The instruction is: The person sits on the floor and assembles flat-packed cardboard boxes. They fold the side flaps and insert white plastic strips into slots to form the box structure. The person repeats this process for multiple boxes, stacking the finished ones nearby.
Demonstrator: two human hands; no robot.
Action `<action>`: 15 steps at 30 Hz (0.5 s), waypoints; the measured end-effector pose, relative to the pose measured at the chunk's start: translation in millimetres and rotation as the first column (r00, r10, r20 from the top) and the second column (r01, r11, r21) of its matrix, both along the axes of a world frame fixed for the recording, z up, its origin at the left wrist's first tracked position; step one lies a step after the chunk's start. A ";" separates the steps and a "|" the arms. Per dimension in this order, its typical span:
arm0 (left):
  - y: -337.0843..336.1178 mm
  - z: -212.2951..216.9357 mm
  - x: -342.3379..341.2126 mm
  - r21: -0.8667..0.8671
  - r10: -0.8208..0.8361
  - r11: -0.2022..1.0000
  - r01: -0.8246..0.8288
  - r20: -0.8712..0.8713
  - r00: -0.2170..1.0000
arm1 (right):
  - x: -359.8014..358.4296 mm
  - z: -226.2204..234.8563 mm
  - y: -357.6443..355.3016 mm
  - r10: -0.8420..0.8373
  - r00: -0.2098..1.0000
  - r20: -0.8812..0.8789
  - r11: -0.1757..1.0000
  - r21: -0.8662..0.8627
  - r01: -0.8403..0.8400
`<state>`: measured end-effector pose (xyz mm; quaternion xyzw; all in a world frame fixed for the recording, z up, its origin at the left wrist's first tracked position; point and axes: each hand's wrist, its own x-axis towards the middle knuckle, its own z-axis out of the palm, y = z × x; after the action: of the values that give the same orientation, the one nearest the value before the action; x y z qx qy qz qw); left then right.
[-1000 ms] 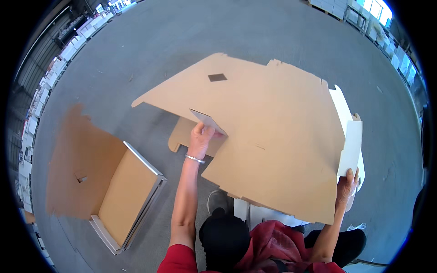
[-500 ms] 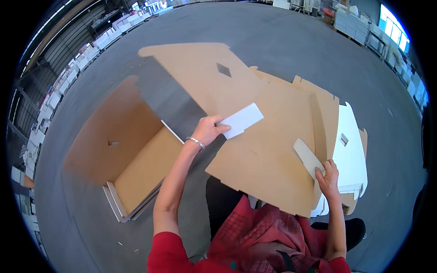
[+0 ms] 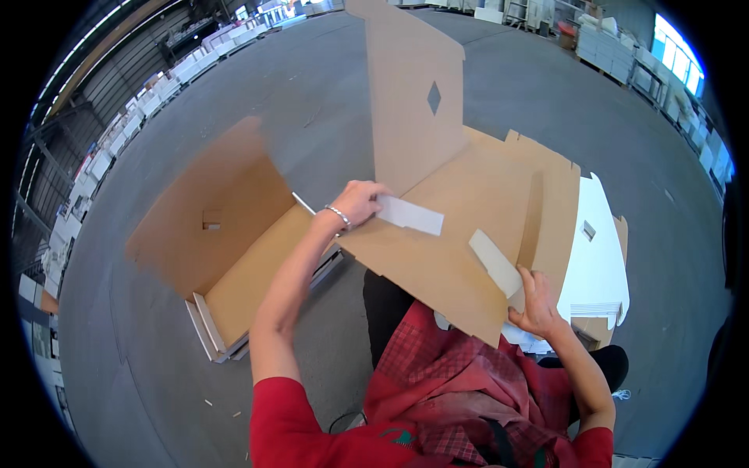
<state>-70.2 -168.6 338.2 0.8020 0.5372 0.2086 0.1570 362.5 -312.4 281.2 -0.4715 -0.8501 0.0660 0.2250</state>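
Left hand [image 3: 357,201] is up at the near edge of the big cardboard sheet [image 3: 460,210], grip clenched on the sheet's edge right where a white flap [image 3: 411,215] juts out to the right of the fingers. Right hand [image 3: 537,303] is low at the sheet's near right corner, grasping it beside a second white flap [image 3: 495,263] that slants up and to the left from the thumb. The sheet sits between both hands, in front of the person's chest, its tall panel with a diamond cutout [image 3: 434,97] standing upright and running away from them. A stack of flat cardboard [image 3: 234,249] lies on the concrete floor [image 3: 320,93] to the left.
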 end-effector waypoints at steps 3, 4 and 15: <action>8.9 -9.8 -30.6 -0.175 -0.124 0.978 0.112 -0.056 0.991 | -13.1 7.9 -5.4 0.002 0.999 0.049 0.999 -0.041 0.000; 12.7 -15.6 -35.8 -0.237 -0.160 0.962 0.138 -0.076 0.984 | -18.0 8.3 -7.0 -0.024 0.999 0.034 0.999 0.043 0.022; 1.4 -89.6 -27.2 -0.434 -0.111 0.866 0.247 0.313 0.943 | 10.7 -21.4 61.9 -0.329 0.825 -0.459 0.940 -0.073 0.334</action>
<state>-97.4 -167.1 248.6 0.7498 0.4666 0.1677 0.4382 373.2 -250.4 259.7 -0.5808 -0.6769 0.1325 0.4322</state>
